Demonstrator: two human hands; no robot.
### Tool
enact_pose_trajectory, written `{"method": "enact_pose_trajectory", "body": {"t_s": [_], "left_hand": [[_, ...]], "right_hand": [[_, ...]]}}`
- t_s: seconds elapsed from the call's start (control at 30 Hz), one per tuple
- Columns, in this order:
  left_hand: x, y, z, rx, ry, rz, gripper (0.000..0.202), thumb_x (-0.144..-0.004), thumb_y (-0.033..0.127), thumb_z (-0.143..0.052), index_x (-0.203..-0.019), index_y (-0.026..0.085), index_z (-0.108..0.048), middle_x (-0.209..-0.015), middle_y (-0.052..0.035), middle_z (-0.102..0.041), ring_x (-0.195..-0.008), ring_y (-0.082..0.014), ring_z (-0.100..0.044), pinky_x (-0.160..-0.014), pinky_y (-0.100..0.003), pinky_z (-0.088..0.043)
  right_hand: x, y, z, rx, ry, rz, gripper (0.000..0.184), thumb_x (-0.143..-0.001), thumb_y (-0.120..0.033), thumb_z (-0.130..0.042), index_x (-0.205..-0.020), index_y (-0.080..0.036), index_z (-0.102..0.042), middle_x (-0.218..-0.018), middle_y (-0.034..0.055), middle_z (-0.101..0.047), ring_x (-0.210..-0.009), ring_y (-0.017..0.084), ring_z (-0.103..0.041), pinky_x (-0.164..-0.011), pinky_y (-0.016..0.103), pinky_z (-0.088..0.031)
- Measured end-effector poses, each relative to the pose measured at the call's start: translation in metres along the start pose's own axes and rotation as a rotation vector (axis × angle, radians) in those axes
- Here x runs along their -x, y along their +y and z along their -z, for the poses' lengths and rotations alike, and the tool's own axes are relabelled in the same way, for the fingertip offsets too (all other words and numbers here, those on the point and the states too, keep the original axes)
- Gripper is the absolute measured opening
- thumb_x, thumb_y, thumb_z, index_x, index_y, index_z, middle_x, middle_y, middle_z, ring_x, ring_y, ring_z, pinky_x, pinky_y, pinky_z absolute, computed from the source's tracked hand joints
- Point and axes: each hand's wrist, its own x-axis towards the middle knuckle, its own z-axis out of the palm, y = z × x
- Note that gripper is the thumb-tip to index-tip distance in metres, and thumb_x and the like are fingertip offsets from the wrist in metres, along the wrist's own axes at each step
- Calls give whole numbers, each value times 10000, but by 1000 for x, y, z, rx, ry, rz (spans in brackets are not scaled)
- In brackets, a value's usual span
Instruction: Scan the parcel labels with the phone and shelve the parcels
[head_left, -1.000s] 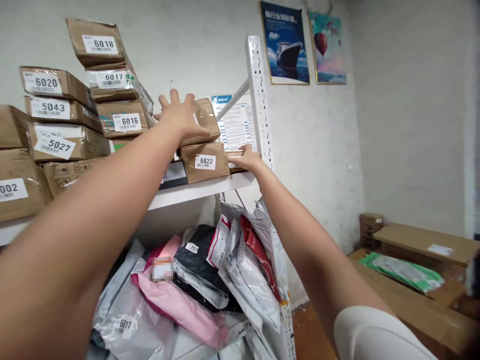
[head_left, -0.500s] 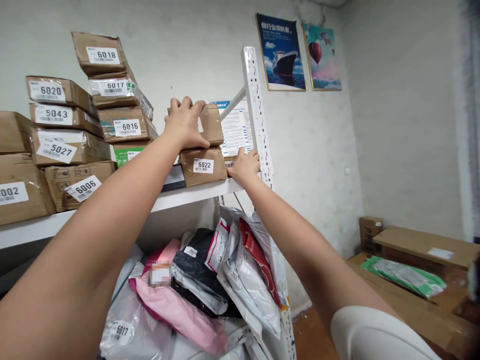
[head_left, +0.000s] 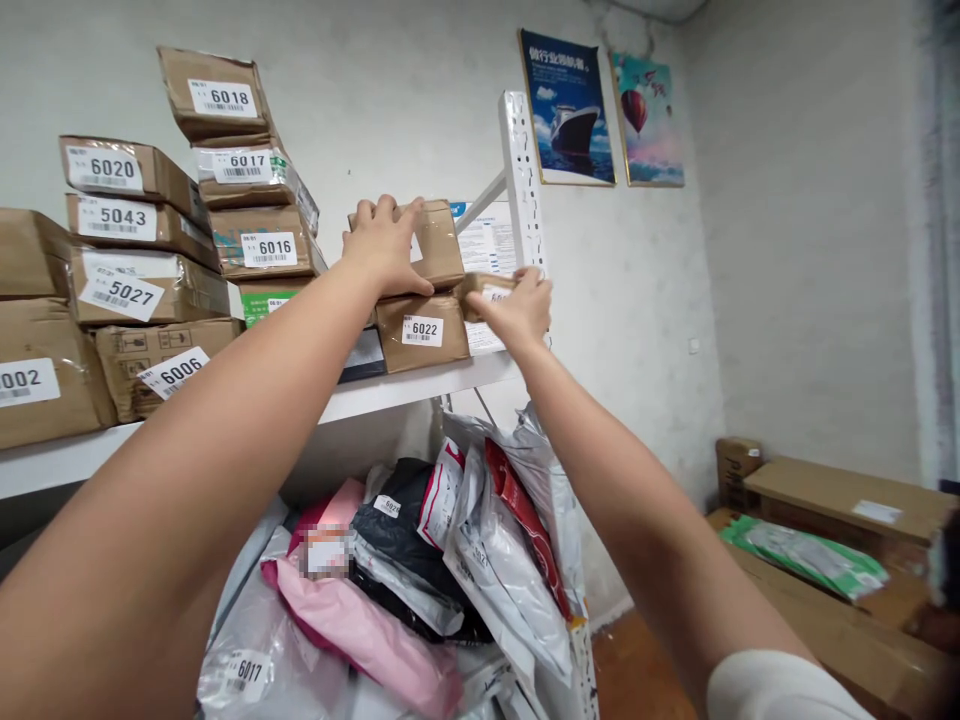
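My left hand (head_left: 384, 247) grips a brown cardboard box (head_left: 440, 245), fingers over its top edge and thumb across its front, covering most of its label. That box sits on another cardboard box (head_left: 424, 345) labelled 6022. To the right, my right hand (head_left: 527, 312) is closed around a small brown box (head_left: 480, 296) with a partly hidden white label. The small box is raised above the white shelf (head_left: 420, 383), close to the 6022 stack. Behind it, a printed sheet (head_left: 487, 240) stands against the wall.
Stacked labelled boxes (head_left: 124, 220) line the shelf's left side. A perforated white post (head_left: 523, 180) rises at its right end. Below are several plastic mailing bags (head_left: 510, 570), including a pink bag (head_left: 360, 625). Large flat cartons (head_left: 847, 490) lie at the right.
My right hand has lifted the small box up from the shelf beside the 6022 box. My left hand stays on the upper box. The view has shifted slightly.
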Motion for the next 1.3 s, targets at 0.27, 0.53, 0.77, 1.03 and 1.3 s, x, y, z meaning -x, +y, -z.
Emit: {"method": "enact_pose_trajectory", "body": {"t_s": [0.27, 0.53, 0.77, 1.03, 1.3], "left_hand": [[-8, -17, -15, 21, 101, -120, 1164, -542, 689, -805, -1511, 259, -323, -1480, -136, -282, -1422, -495, -136, -1144, -667, -131], [94, 20, -4, -172, 205, -396, 441, -762, 441, -693, -1116, 177, -698, -1208, -136, -590, -1238, -377, -487, -1166, -617, -219], [221, -28, 1, -275, 195, -707, 231, -820, 258, -608, -1023, 248, -718, -1221, -97, -654, -1137, -274, -595, -1136, -532, -386], [392, -163, -39, -302, 279, -73, 253, -765, 371, -679, -1015, 337, -692, -1125, -56, -639, -1032, -278, -624, -973, -464, -497], [488, -234, -148, 0, 144, 1454, 1133, -603, 560, -735, -1427, -27, -225, -1433, -362, -314, -1372, -500, -310, -1091, -612, -320]], "right_hand": [[-49, -81, 79, -407, 331, 210, 627, -907, -469, -554, -1357, -87, -344, -1382, 215, -437, -1299, 264, -440, -1064, 371, -392], [-48, -190, 29, -255, -31, 397, 673, -702, -569, -758, -1152, -113, -555, -1279, 137, -530, -1158, 311, -539, -985, 465, -464], [-30, -189, 19, -73, -81, 461, 964, -758, -726, -641, -1386, -19, -450, -1458, 245, -362, -1332, 451, -361, -1033, 538, -351], [8, -89, 6, -224, -81, 257, 1141, -804, -767, -536, -1563, -36, -99, -1501, 330, -323, -1370, 414, -424, -1052, 510, -331], [248, 6, -61, -240, -653, 272, 555, -861, -479, -560, -1398, -394, -448, -1371, 116, -556, -1306, 383, -488, -1013, 607, -453]]}}
